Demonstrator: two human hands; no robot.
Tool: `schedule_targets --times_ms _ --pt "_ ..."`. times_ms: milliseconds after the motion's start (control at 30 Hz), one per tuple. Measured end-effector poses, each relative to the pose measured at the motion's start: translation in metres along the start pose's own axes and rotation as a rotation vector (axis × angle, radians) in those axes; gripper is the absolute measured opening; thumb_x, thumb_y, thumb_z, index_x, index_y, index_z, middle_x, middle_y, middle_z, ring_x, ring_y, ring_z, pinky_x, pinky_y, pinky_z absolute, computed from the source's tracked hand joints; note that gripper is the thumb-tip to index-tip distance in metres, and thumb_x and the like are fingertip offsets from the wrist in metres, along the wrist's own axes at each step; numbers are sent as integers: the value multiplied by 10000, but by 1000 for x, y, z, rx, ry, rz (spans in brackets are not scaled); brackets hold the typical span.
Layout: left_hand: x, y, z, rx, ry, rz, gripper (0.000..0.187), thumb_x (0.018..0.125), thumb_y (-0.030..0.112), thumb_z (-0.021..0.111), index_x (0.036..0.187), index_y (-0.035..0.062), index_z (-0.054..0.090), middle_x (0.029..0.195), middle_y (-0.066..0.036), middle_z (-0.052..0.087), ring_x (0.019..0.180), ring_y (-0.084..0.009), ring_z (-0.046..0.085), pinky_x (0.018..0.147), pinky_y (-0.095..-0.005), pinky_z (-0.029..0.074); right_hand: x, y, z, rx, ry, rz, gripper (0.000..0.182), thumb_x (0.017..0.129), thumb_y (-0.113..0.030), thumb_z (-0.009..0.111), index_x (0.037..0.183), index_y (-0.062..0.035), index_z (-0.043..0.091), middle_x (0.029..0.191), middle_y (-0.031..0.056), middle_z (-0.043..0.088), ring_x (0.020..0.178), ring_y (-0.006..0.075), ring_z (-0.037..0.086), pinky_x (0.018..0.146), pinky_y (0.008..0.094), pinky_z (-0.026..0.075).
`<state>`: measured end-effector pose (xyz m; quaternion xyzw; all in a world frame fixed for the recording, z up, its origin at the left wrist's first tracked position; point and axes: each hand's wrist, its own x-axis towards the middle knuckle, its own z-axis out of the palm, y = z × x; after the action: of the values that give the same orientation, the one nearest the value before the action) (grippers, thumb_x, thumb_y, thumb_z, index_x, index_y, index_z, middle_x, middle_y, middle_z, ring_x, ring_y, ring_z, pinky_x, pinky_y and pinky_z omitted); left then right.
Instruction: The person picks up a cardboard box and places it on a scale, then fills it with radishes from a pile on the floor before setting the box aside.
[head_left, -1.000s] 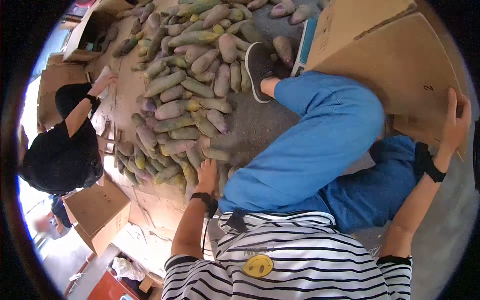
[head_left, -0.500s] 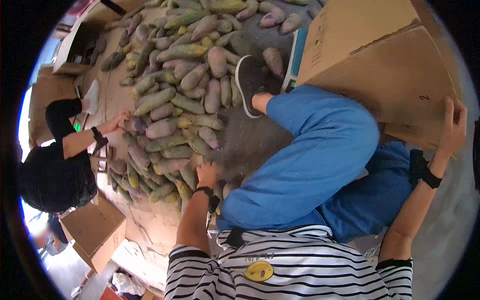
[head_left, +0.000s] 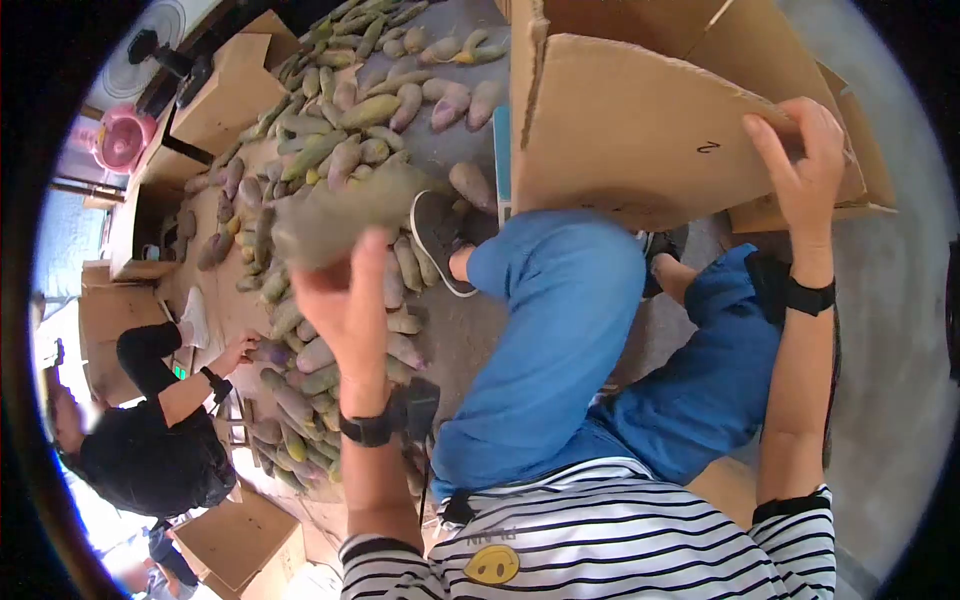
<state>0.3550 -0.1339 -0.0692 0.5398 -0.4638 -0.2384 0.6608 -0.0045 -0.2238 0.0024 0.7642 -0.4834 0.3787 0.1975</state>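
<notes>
My left hand (head_left: 345, 310) is raised over the pile of long green and purplish vegetables (head_left: 300, 385), closed round one blurred greenish vegetable (head_left: 350, 215). At the upper right, my right hand (head_left: 808, 165) pinches the top edge of a large cardboard box flap (head_left: 640, 130) marked "2". The box stands open beyond my knees. Part of a blue-edged scale (head_left: 503, 160) shows beside the box, near my shoe.
A co-worker in black (head_left: 150, 455) sits at the left, one hand touching a vegetable in the pile. Open cardboard boxes (head_left: 235, 535) stand at the lower left and upper left. A pink basin (head_left: 124, 138) and a fan (head_left: 145, 45) are at the top left.
My left hand has risen from the near edge of the pile and now holds a vegetable. My right hand has shifted up and left with the box flap. The view has turned.
</notes>
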Motion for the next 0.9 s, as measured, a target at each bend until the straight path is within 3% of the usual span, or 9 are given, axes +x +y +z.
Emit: schedule_targets --times_ms 167,233,267,400,533,567,667,833,900 --pt "71 94 94 -157 -257 519 340 826 98 648 1124 -22 536 1062 -105 608 942 -156 579 831 -281 465 -6 7 -2 -58 -11 -87 316 715 -320 718 758 -42 573 730 95 576 724 279 542 693 365 399" --pt "84 111 137 -329 -386 441 364 820 226 654 1047 -33 536 927 -133 611 858 -205 591 737 -287 469 -4 6 -4 -51 -14 -90 322 718 -331 715 759 -43 575 732 92 579 725 275 546 692 364 401" --pt "85 121 130 -109 -540 344 425 824 238 666 1095 -49 507 998 -142 592 905 -191 572 771 -286 463 -2 6 -5 -64 6 -98 325 720 -339 710 764 -47 577 734 89 582 729 270 550 693 363 403" --pt "69 66 92 334 -210 663 362 837 155 643 1129 -28 530 1047 -120 612 946 -149 580 817 -278 472 -4 4 -3 -84 35 -101 321 724 -344 708 780 -53 583 739 83 591 733 264 561 688 367 410" --pt "-15 -73 -32 609 -423 -105 434 796 208 638 1135 -29 504 1047 -204 565 961 -304 560 817 -364 445 -7 5 1 -53 51 -117 316 731 -337 706 789 -50 584 746 90 595 726 273 563 681 373 413" --pt "-59 -112 -73 832 -437 -83 430 785 221 638 1112 -22 500 1052 -229 553 970 -361 543 827 -402 435 -6 7 -1 -68 -2 -97 312 736 -329 704 793 -47 584 749 95 596 721 279 562 675 375 416" --pt "-200 -170 -187 1178 -573 -541 473 749 246 637 1116 -13 488 1046 -258 542 992 -418 503 843 -456 420 -7 5 -2 -70 -48 -83 304 767 -309 689 805 -27 582 760 119 596 719 299 561 664 374 422" --pt "-341 -148 -280 1364 -255 -1126 611 689 315 685 1136 -51 485 1051 -268 560 1022 -392 527 869 -440 429 -6 17 -2 -36 -227 114 306 846 -314 616 902 -13 608 843 133 616 788 253 587 722 343 436" --pt "-362 -155 -305 1241 -298 -1345 707 672 376 693 1171 -66 457 1135 -285 517 1074 -394 511 900 -436 424 -9 27 4 -12 -217 102 321 863 -330 593 935 -18 615 876 131 625 815 237 591 745 335 439"
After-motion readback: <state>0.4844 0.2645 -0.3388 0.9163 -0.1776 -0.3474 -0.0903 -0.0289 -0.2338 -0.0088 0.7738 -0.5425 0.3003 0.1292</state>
